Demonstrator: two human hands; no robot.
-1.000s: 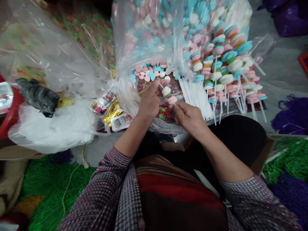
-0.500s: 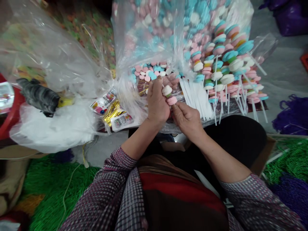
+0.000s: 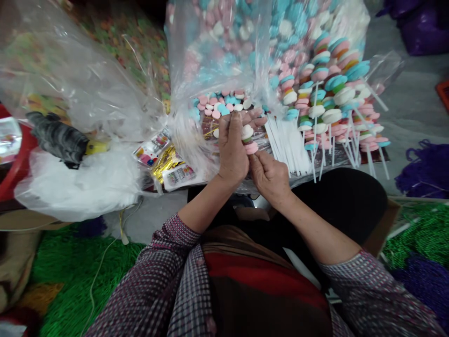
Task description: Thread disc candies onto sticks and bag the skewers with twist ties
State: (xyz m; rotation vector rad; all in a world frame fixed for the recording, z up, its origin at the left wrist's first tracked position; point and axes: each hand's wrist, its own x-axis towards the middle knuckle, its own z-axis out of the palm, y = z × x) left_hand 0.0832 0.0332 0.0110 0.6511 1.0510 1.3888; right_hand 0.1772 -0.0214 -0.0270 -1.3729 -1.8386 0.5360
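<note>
A short marshmallow skewer (image 3: 247,132), with white pieces above, a thin green layer and pink pieces below, is tilted in front of my left palm. My left hand (image 3: 233,150) has its thumb pointing up and its fingers stretched out behind the candy. Low on the skewer, just under the pink marshmallows, my right hand (image 3: 270,175) is closed in a pinch; the part between its fingertips is hidden. Beyond my hands lie loose pink, white and blue marshmallows (image 3: 220,105) at the mouth of a clear bag (image 3: 224,56). White sticks (image 3: 286,142) are spread right of my fingers.
Finished marshmallow skewers (image 3: 329,100) are piled at the right. Gold twist ties (image 3: 167,164) and printed labels (image 3: 179,175) lie left of my hands. Farther left are a white plastic bag (image 3: 84,182), a dark-wrapped object (image 3: 56,135) and a big bag of orange-green candies (image 3: 122,61).
My left hand has shifted slightly right, with its thumb more upright and its fingers stretched farther right. The skewer stays nearly in place, and my right hand still pinches its lower end.
</note>
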